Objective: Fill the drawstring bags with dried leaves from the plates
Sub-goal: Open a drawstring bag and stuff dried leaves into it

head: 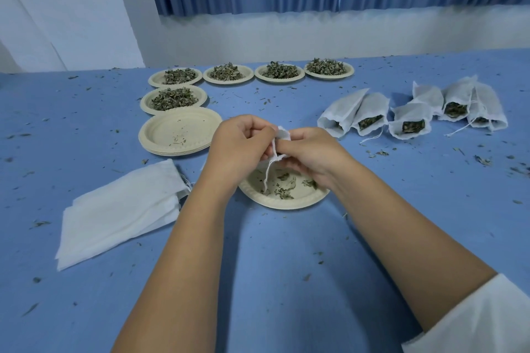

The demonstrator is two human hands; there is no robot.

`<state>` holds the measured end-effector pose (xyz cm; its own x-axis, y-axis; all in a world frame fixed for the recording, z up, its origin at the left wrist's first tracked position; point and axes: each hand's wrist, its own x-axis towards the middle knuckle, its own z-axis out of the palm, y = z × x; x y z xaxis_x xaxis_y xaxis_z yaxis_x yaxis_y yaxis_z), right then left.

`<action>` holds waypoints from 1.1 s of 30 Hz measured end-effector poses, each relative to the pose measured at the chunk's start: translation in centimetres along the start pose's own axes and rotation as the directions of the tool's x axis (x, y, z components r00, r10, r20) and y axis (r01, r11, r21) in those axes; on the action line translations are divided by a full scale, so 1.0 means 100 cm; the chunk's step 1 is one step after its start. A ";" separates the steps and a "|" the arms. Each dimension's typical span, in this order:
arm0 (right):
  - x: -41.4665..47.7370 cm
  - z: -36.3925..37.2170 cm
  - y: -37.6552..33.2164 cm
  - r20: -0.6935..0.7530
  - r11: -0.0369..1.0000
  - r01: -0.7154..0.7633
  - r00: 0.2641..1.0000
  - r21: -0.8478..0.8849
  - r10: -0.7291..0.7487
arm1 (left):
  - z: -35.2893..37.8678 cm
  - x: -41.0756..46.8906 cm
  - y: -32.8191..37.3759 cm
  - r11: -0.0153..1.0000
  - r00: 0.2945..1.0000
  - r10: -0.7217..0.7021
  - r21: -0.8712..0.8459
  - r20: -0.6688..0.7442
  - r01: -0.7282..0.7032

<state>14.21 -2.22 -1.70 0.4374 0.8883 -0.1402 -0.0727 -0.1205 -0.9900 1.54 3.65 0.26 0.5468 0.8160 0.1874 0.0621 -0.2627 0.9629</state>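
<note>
Both hands hold one white drawstring bag (282, 135) above a beige plate (286, 201) that carries a few dried leaves. My left hand (238, 146) grips the bag's left edge, and my right hand (309, 152) pinches its right side. The bag's string (268, 178) hangs down onto the plate. Most of the bag is hidden between my fingers.
Several plates heaped with dried leaves (175, 76) line the back, above a stack of near-bare plates (177, 130). Flat unfilled bags (120, 209) lie at the left. Several filled bags (410, 120) lie at the right. Leaf crumbs dot the blue table (286, 266).
</note>
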 end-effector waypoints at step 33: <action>-0.023 -0.015 -0.015 0.279 0.417 0.218 0.956 -0.882 0.091 | -0.011 0.007 -0.005 0.997 0.979 -0.032 -0.082 -0.203 0.015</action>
<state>14.64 -4.79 0.08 0.1613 0.9620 -0.2205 0.8560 -0.2476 -0.4539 1.01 4.90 0.07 0.3632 0.9116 0.1924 0.0021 -0.2073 0.9783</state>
